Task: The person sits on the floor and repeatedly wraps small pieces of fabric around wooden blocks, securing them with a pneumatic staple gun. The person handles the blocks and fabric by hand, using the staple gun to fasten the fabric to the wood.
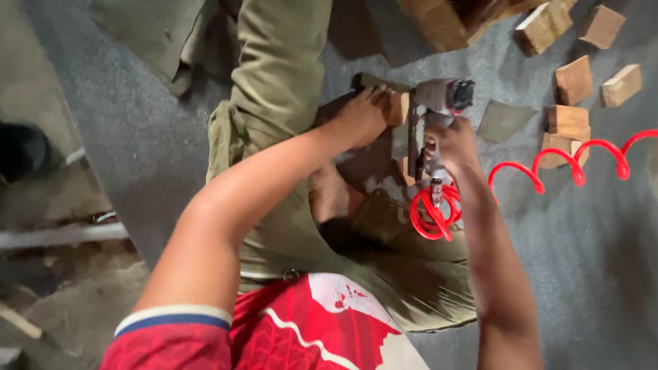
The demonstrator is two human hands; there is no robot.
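Grey carpeted floor (582,260), seen from above, with olive trouser legs folded across it and a red-and-white shirt at the bottom edge.

One pneumatic nail gun (436,116), grey, gripped in the right hand (454,145): fingers wrapped shut around the handle, wrist bent down, forearm running up from the lower right. Long axis of the gun roughly along the forearm, handle end toward the body, head pointing away; nose apparently turned left toward the wood, though blur makes that hard to confirm. One red coiled air hose (548,164), looping just below the right fingers at the handle base and then trailing off to the right.

Left hand (361,118) pressed flat, fingers curled over a small wooden piece (396,108), holding it down just left of the gun; arm extended straight from the lower left.

Beyond the right fingers, up and to the right, about seven loose wooden blocks (574,81) scattered on the floor, plus one flat grey square (506,120) nearest the gun.
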